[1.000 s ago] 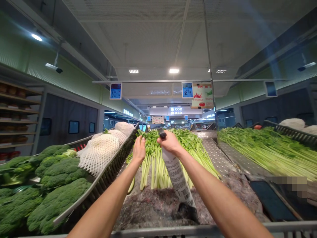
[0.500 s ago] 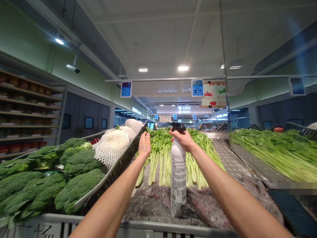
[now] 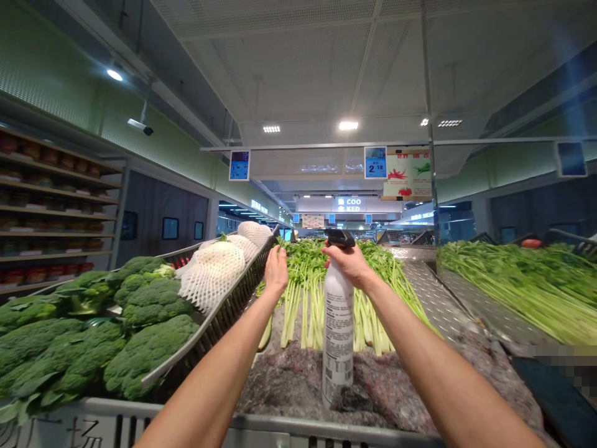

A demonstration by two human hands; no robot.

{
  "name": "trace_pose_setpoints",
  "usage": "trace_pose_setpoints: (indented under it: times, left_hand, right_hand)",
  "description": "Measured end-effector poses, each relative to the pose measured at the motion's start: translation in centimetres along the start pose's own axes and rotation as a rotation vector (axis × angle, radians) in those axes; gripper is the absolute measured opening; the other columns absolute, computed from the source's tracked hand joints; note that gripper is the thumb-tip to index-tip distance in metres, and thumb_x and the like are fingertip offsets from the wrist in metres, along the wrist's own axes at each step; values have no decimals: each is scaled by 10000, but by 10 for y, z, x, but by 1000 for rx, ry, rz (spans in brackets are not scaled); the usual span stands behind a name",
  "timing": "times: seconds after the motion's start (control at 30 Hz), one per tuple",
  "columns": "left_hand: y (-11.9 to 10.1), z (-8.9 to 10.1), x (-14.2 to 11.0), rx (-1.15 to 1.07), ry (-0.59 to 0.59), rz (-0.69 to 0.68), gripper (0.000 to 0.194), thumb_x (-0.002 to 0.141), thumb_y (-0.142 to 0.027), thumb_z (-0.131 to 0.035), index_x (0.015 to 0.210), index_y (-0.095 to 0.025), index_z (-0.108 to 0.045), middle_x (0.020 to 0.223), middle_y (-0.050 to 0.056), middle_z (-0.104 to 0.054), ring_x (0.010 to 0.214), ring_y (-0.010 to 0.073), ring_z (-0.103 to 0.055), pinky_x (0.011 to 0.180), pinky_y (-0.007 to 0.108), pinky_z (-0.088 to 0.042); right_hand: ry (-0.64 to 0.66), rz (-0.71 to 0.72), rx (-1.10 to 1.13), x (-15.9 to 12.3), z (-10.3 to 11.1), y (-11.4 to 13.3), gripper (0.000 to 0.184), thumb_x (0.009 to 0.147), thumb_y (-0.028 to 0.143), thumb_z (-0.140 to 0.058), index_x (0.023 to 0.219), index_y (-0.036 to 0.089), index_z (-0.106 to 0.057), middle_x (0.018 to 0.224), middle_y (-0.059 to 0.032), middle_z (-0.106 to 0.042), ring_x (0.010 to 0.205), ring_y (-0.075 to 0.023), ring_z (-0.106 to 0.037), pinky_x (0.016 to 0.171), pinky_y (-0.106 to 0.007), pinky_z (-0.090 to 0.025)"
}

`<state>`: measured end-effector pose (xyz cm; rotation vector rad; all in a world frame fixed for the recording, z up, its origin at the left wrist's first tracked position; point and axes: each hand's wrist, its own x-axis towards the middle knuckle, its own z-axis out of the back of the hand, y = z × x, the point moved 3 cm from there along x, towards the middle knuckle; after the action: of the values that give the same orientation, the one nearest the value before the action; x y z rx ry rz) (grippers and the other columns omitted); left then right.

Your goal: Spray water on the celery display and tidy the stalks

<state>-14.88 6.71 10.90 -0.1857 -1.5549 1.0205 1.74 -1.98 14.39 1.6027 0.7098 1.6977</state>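
Observation:
My right hand (image 3: 349, 262) grips the neck of a white spray bottle (image 3: 337, 336) with a black trigger head, held upright over the grey felt mat (image 3: 289, 379). My left hand (image 3: 277, 272) reaches out to the pile of green celery stalks (image 3: 308, 292), its fingers bent over the leafy tops at the left side of the pile. The celery lies in a row with its pale stems pointing toward me.
Left of the celery, a slanted crate (image 3: 219, 323) holds broccoli heads (image 3: 140, 336) and white foam-netted produce (image 3: 214, 267). A metal ramp (image 3: 424, 292) and another bed of greens (image 3: 522, 286) lie to the right. Price signs (image 3: 375, 163) hang overhead. A crate rim (image 3: 289, 429) runs along the front.
My right hand swung the spray bottle from tilted to upright. The view shifted a little to the left. My left hand stays at the celery tops.

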Motion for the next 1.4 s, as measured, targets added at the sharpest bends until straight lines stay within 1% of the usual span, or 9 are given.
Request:
trace_pose_setpoints:
  times: [0.17, 0.4, 0.5, 0.67, 0.87, 1.03, 1.2, 1.3, 1.4]
  left_hand:
    - [-4, -2, -2, 36, 4, -20, 498, 833, -415, -208, 1191, -136, -413, 1289, 104, -402, 1198, 203, -340, 990, 353, -259]
    - [-13, -2, -5, 21, 22, -41, 514, 833, -419, -208, 1204, -121, -402, 1292, 104, -398, 1217, 194, -308, 1001, 341, -238]
    - [-17, -1, -6, 13, 30, -48, 519, 832, -432, -200, 1211, -136, -396, 1298, 96, -392, 1220, 200, -303, 1000, 358, -239]
    - [-18, -1, -9, 0, 39, -37, 538, 830, -452, -186, 1219, -140, -388, 1309, 96, -376, 1229, 208, -285, 1003, 375, -234]
    - [-18, -5, -10, -24, 34, -43, 513, 827, -456, -214, 1202, -164, -407, 1301, 80, -391, 1220, 204, -305, 1000, 375, -247]
    - [-19, -13, -12, -20, 49, -36, 534, 828, -453, -203, 1209, -136, -401, 1307, 100, -378, 1224, 212, -294, 1005, 384, -233]
    - [-24, -20, -15, -40, 58, -60, 491, 827, -440, -225, 1180, -166, -429, 1284, 81, -412, 1204, 206, -331, 995, 385, -253]
    - [-25, -21, -16, -23, 60, -63, 498, 831, -434, -211, 1183, -154, -425, 1282, 85, -413, 1202, 206, -332, 996, 378, -253]
    - [-24, -22, -17, 1, 65, -74, 517, 833, -437, -195, 1184, -137, -426, 1276, 94, -419, 1202, 210, -331, 997, 369, -255]
  right_hand:
    - [-112, -17, 8, -4, 29, -2, 230, 625, 252, -600, 819, 167, -511, 701, -34, -573, 528, -146, -552, 461, -307, -483]
    - [-257, -3, 17, -13, 63, 6, 265, 587, 252, -615, 814, 160, -512, 807, -59, -589, 517, -125, -548, 428, -264, -478]
    - [-318, 13, -7, -17, 71, 7, 253, 561, 244, -621, 778, 148, -533, 805, -64, -597, 500, -122, -546, 408, -245, -464]
    - [-363, 7, 4, -22, 82, 6, 269, 538, 250, -636, 778, 155, -561, 796, -54, -610, 482, -125, -553, 397, -243, -460]
    - [-462, -19, 11, -25, 105, 10, 240, 498, 215, -641, 722, 163, -571, 685, -27, -611, 426, -132, -540, 354, -249, -436]
    - [-486, -52, -93, -31, 117, 7, 219, 496, 214, -653, 691, 158, -572, 605, -23, -584, 442, -154, -551, 357, -254, -439]
    - [-522, -24, -98, -34, 130, 10, 272, 490, 235, -665, 728, 147, -569, 613, -32, -587, 439, -152, -549, 366, -257, -443]
    - [-519, 0, -113, -33, 140, 8, 285, 488, 251, -666, 733, 145, -567, 593, -22, -577, 436, -148, -546, 366, -251, -440]
    - [-554, 30, -149, -34, 150, 4, 287, 492, 252, -664, 740, 142, -570, 587, -21, -571, 448, -153, -554, 373, -248, -442]
